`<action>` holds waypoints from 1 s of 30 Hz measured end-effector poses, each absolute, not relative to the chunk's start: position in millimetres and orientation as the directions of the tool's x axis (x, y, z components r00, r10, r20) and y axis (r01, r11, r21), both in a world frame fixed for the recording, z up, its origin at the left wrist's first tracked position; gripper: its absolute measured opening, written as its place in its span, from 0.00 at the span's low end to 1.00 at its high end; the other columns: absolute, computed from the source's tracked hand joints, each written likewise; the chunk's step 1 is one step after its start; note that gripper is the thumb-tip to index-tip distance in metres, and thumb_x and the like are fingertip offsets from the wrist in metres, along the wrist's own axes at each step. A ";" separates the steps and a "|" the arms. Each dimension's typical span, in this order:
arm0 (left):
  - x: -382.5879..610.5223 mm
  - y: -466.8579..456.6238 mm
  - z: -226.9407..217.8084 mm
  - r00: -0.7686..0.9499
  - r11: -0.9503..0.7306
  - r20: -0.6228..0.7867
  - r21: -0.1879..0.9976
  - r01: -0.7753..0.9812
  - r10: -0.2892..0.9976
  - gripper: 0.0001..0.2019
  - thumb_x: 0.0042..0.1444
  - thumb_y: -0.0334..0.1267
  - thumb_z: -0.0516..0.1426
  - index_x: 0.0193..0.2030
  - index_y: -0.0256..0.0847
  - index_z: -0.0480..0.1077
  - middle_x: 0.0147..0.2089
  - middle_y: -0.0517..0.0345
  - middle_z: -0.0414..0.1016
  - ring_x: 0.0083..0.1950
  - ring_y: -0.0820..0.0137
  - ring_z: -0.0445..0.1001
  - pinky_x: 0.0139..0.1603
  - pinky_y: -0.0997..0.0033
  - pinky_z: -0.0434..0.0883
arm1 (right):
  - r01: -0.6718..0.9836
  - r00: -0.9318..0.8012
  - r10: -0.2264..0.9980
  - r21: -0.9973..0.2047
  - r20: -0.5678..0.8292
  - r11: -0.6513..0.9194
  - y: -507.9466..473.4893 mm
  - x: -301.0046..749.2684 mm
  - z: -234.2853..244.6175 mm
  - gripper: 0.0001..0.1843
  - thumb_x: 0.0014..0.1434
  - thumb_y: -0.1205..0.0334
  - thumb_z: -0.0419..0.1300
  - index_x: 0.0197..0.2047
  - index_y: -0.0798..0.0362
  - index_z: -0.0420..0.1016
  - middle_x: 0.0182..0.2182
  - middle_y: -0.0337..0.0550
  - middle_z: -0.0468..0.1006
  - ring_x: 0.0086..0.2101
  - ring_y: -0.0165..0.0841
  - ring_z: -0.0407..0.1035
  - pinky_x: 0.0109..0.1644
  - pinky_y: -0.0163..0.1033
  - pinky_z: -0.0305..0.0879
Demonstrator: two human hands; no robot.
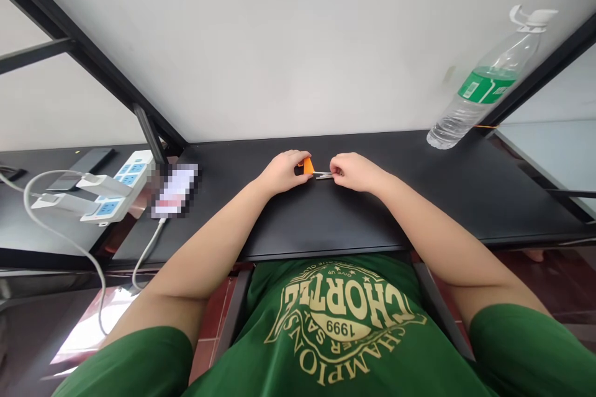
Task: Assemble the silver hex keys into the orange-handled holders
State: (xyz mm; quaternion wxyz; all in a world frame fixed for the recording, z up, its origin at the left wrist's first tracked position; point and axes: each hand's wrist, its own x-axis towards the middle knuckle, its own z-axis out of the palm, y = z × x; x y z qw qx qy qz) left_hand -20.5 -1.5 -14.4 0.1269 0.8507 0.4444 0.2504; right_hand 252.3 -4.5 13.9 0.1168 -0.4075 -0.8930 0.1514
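Note:
Above the black tabletop, my left hand [283,172] is closed on a small orange piece [308,166], gripped between thumb and fingers. Thin pale, metallic-looking strips [322,175] reach from the orange piece across to my right hand [356,172], whose fingers are pinched on their other end. The two hands are a short gap apart. Fingers cover much of both things, so I cannot tell exactly what they are or whether they are joined.
A tall clear bottle with a green label [487,85] stands at the back right. On the left lie a charging phone [176,191], a white power strip [123,185] with plugged-in chargers and a looping white cable [60,231]. Black frame bars [149,130] rise at both sides.

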 end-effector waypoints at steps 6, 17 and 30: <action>-17.3 -3.6 -12.3 0.483 -0.593 0.344 0.448 0.669 0.805 0.25 0.59 0.45 0.64 0.63 0.43 0.74 0.54 0.50 0.81 0.52 0.60 0.81 0.60 0.56 0.80 | 0.605 -0.627 0.749 -0.471 0.215 0.642 3.5 258.8 8.5 0.06 0.64 0.71 0.59 0.38 0.52 0.74 0.37 0.43 0.77 0.34 0.33 0.69 0.39 0.37 0.61; -18.5 -4.5 -9.5 0.470 -0.592 0.361 0.447 0.671 0.805 0.25 0.59 0.47 0.64 0.61 0.43 0.74 0.54 0.50 0.81 0.52 0.60 0.81 0.59 0.57 0.80 | 0.592 -0.642 0.739 -0.480 0.206 0.648 3.4 261.6 10.3 0.07 0.65 0.71 0.58 0.38 0.52 0.76 0.39 0.44 0.77 0.34 0.33 0.69 0.40 0.38 0.62; -7.3 -10.6 -8.2 0.526 -0.628 0.360 0.282 0.726 0.770 0.23 0.60 0.44 0.64 0.62 0.44 0.74 0.53 0.48 0.82 0.52 0.56 0.80 0.59 0.53 0.75 | 0.486 -0.576 0.809 -0.747 0.118 0.454 -7.4 246.1 13.5 0.05 0.64 0.67 0.61 0.42 0.52 0.78 0.37 0.42 0.79 0.32 0.32 0.72 0.41 0.40 0.69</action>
